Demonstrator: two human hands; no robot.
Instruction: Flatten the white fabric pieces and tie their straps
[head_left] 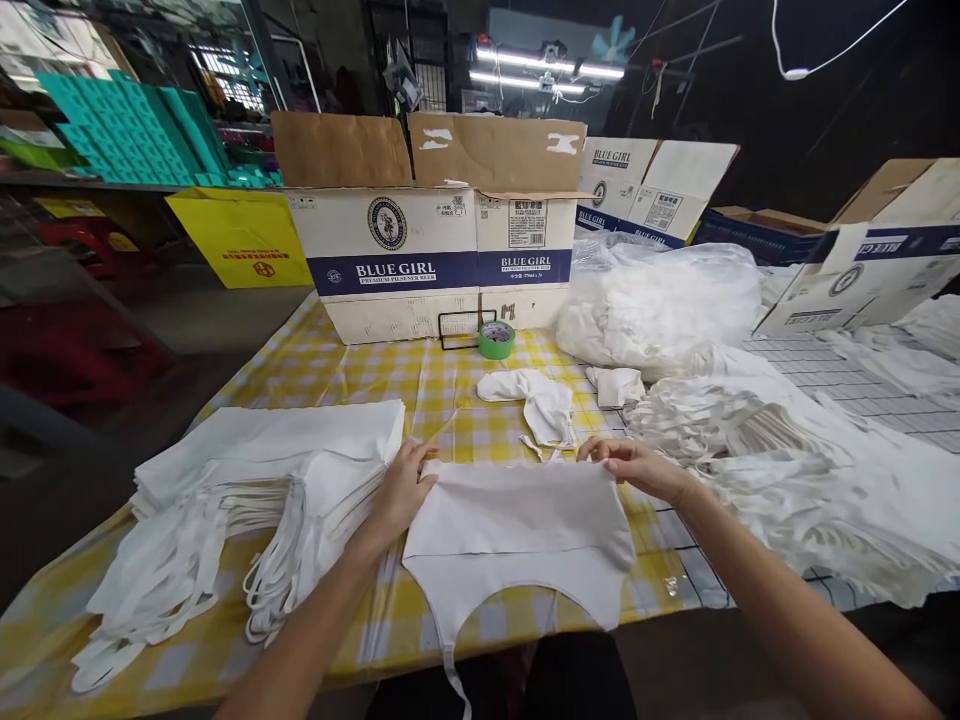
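Currently, legs: ours, in dark clothing, below the surface's near edge.
Garment: the white garment lies flat in front of us on the surface, its curved cutout toward us and one strap hanging past the near edge.
Left hand: our left hand grasps the garment's far left corner, thumb on the cloth.
Right hand: our right hand pinches its far right corner between thumb and curled fingers.
Left side: a neat stack of white pieces, straps trailing toward us, over the yellow-and-white checked cover.
Right side: a looser white pile, spread across a grid-patterned part.
Just beyond the garment: a crumpled white cloth, with a small folded cloth to its right.
Farther: green tape beside a black wire frame, both in front of an open BLUE GIRL box.
Beside that box: a clear plastic bag of white contents at right, a yellow bag at left.
Background: more boxes at right, turquoise stacks at left, lit tubes and a fan overhead.
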